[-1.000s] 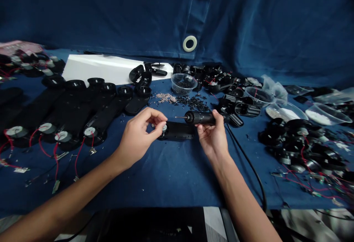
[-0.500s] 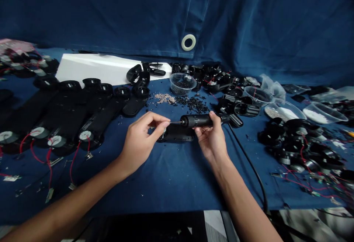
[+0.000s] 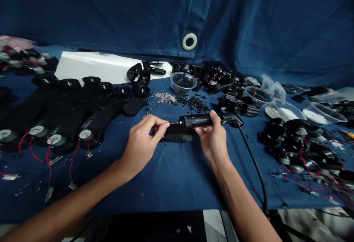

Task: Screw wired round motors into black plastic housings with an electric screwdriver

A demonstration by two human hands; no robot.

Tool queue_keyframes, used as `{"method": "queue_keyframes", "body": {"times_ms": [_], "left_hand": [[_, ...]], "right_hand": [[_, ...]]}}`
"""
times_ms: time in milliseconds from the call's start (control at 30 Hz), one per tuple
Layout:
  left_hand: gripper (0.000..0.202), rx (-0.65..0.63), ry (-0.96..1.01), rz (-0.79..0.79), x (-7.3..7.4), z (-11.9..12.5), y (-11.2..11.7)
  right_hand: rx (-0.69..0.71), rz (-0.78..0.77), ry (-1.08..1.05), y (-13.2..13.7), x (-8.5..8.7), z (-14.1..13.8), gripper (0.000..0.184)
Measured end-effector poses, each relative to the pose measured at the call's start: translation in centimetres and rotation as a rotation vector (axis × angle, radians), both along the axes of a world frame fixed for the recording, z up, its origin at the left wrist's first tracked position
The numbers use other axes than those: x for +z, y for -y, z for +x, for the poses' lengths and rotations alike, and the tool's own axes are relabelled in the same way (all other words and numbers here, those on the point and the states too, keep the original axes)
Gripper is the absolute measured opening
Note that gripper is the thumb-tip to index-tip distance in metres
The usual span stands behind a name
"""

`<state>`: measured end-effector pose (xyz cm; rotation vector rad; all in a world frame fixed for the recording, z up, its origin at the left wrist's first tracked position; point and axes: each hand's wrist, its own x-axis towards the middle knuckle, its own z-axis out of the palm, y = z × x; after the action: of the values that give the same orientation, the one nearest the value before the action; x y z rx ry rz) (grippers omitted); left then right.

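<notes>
My right hand (image 3: 212, 138) is wrapped round a black electric screwdriver (image 3: 199, 120), held level with its bit (image 3: 174, 123) pointing left. At the tip of that bit, the thumb and forefinger of my left hand (image 3: 145, 142) are pinched together; whatever lies between them is too small to make out. Below the screwdriver a black plastic housing (image 3: 178, 133) lies on the blue cloth, partly covered by my hands and the tool. Beyond it are a pile of small copper-coloured screws (image 3: 165, 97) and a scatter of small black pieces (image 3: 195, 103).
Several black housings with motors and red wires (image 3: 88, 135) lie in a row at left. A clear tub (image 3: 183, 83) of black bits stands behind the piles. Black motor parts (image 3: 304, 146) and shallow clear containers (image 3: 323, 114) sit at right. The screwdriver's cable (image 3: 254, 168) runs down the right side.
Both hands keep nearly the same pose. The screwdriver has shifted slightly to the left, and less of its bit shows beside my left fingertips.
</notes>
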<state>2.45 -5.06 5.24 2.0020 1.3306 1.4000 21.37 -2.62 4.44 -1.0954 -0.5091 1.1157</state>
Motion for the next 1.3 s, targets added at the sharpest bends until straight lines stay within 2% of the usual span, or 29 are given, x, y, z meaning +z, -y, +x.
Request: {"method": "queue_keyframes", "body": {"times_ms": [100, 167, 200, 300, 367, 467, 567, 1033, 1167, 1300], "left_hand": [[0.012, -0.009, -0.02, 0.015, 0.1, 0.1, -0.2], [0.009, -0.056, -0.069, 0.02, 0.3, -0.2, -0.6], [0.014, -0.088, -0.11, 0.02, 0.4, -0.3, -0.9], [0.057, -0.203, -0.291, -0.002, 0.1, -1.0, -2.1], [0.067, -0.272, -0.421, -0.043, -0.5, -1.4, -2.8], [0.057, -0.343, -0.533, -0.107, -1.5, -1.6, -3.5], [0.05, -0.355, -0.542, -0.133, -2.1, -1.6, -3.5], [0.046, -0.344, -0.503, -0.192, -2.3, -1.4, -3.4], [0.047, -0.348, -0.498, -0.185, -2.4, -1.5, -3.4], [0.047, -0.351, -0.484, -0.163, -2.5, -1.5, -3.3]], "right_hand": [[-0.014, -0.017, -0.01, -0.1, -0.1, 0.0, 0.032], [-0.03, -0.024, -0.025, -0.2, -0.1, 0.2, 0.031], [-0.048, -0.016, -0.022, -0.3, -0.1, 0.4, 0.03], [-0.131, 0.068, 0.051, -0.4, -0.2, 0.9, 0.031], [-0.192, 0.124, 0.127, -0.5, -0.3, 1.3, 0.033], [-0.267, 0.138, 0.234, -0.6, -0.3, 1.5, 0.034], [-0.298, 0.126, 0.313, -0.6, -0.4, 1.5, 0.036], [-0.315, 0.159, 0.499, -0.1, -0.2, 0.9, 0.034], [-0.309, 0.153, 0.572, 0.2, 0.6, 0.8, 0.033], [-0.243, 0.208, 0.692, 0.2, 2.6, 0.2, 0.033]]}}
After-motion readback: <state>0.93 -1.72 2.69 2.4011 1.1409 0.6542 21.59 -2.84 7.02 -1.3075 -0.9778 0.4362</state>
